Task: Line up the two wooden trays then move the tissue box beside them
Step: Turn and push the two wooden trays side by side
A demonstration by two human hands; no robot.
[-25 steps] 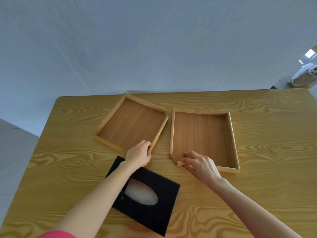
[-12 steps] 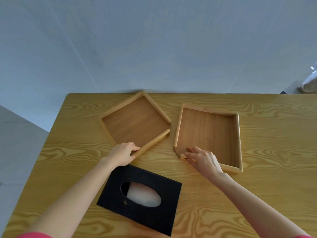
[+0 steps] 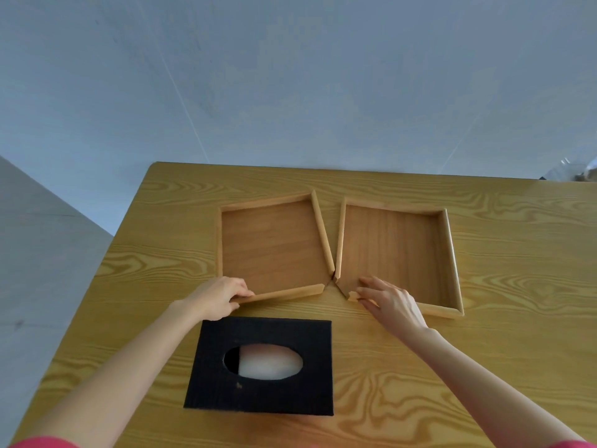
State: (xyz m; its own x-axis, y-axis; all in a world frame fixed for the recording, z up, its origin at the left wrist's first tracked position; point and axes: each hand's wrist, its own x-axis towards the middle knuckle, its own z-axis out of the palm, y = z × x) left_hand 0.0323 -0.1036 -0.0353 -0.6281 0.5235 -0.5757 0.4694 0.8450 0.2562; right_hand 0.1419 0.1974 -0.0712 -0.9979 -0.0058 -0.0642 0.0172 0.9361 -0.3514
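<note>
Currently both wooden trays sit side by side mid-table point(image 3: 484, 367), open side up, not squared yet: left tray point(image 3: 271, 244) and right tray point(image 3: 391, 250) nearly touch at their near inner corners and splay apart toward the far edge, leaving a wedge-shaped gap. Left hand point(image 3: 216, 297) is curled closed on the left tray's near rail at the near-left corner, thumb on top of it. Right hand point(image 3: 392, 302) rests half open on the right tray's near-left corner, fingers spread over the rail end and into the tray floor; not a full pinch, more a press. Tissue box point(image 3: 261, 367), black with an oval opening and white tissue showing, lies flat just nearer than the left tray, between the two forearms, close to the left hand, apart from both trays. Nothing else on the tabletop near them. Grey wall point(image 3: 290, 76) behind; some clear, blurred object point(image 3: 578, 176) past the far right edge, can't tell what.
</note>
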